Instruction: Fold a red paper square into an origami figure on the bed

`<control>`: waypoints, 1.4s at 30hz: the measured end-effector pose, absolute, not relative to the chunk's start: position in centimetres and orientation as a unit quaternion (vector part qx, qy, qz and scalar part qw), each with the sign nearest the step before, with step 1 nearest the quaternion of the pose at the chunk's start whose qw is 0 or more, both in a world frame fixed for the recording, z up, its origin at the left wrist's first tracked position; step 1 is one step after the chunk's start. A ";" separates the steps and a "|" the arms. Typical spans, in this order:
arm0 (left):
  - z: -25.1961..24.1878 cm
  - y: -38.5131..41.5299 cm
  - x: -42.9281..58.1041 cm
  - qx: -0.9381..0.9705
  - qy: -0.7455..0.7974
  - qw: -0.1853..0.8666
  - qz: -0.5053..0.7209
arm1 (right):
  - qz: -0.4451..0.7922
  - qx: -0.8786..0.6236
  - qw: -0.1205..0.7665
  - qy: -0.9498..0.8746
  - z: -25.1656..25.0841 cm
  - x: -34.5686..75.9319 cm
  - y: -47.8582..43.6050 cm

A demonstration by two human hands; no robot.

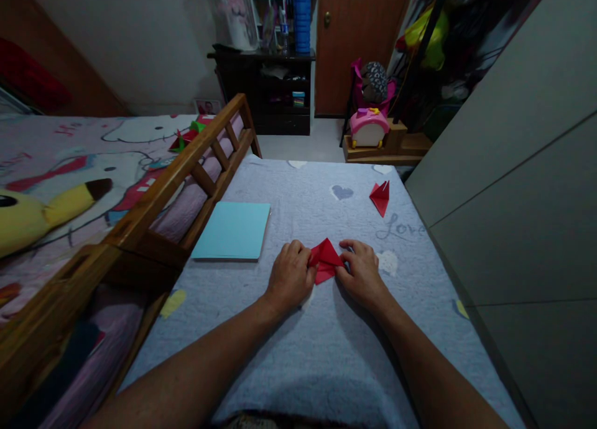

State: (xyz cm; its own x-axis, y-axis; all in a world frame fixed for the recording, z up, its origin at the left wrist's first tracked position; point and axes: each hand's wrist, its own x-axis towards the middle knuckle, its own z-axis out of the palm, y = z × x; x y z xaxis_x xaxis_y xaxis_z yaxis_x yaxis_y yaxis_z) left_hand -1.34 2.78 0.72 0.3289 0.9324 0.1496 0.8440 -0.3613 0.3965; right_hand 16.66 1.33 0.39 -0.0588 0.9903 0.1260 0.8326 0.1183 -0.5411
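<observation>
A partly folded piece of red origami paper [328, 259] lies low over the blue cloth between my hands, its peak pointing away from me. My left hand [291, 272] pinches its left corner, thumb in front and fingers curled behind. At the right corner, my right hand [362, 270] grips the paper between thumb and fingers, with the index finger bent above it. Farther off to the right sits another folded red paper piece [380, 197], touched by neither hand. To the left of my hands rests a stack of light blue square paper [233, 231].
The light blue cloth [298, 186] covers the surface in front of me. A wooden rail [186, 174] runs along its left, beside a bed with a yellow plush toy [37, 221]. A pale cabinet [527, 186] borders the right. Beyond stand a dark shelf [261, 93] and a pink toy case [368, 129].
</observation>
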 end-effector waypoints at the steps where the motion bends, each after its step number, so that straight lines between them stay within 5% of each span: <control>1: 0.7 2.8 -1.3 0.806 0.551 0.123 0.178 | 0.163 -0.646 0.238 -0.707 0.4 16.7 1.3; 42: 0.7 2.8 -1.3 0.809 0.559 0.105 0.151 | 0.080 -0.697 0.185 -0.688 0.4 15.5 0.6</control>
State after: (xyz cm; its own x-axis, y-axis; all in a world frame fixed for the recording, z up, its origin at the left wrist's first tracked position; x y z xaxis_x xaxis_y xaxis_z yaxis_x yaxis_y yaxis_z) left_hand -1.33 2.85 0.74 0.3298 0.9354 0.1276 0.8722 -0.3536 0.3380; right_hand 15.46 0.61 0.36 0.0398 0.9889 0.1432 0.9300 0.0158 -0.3673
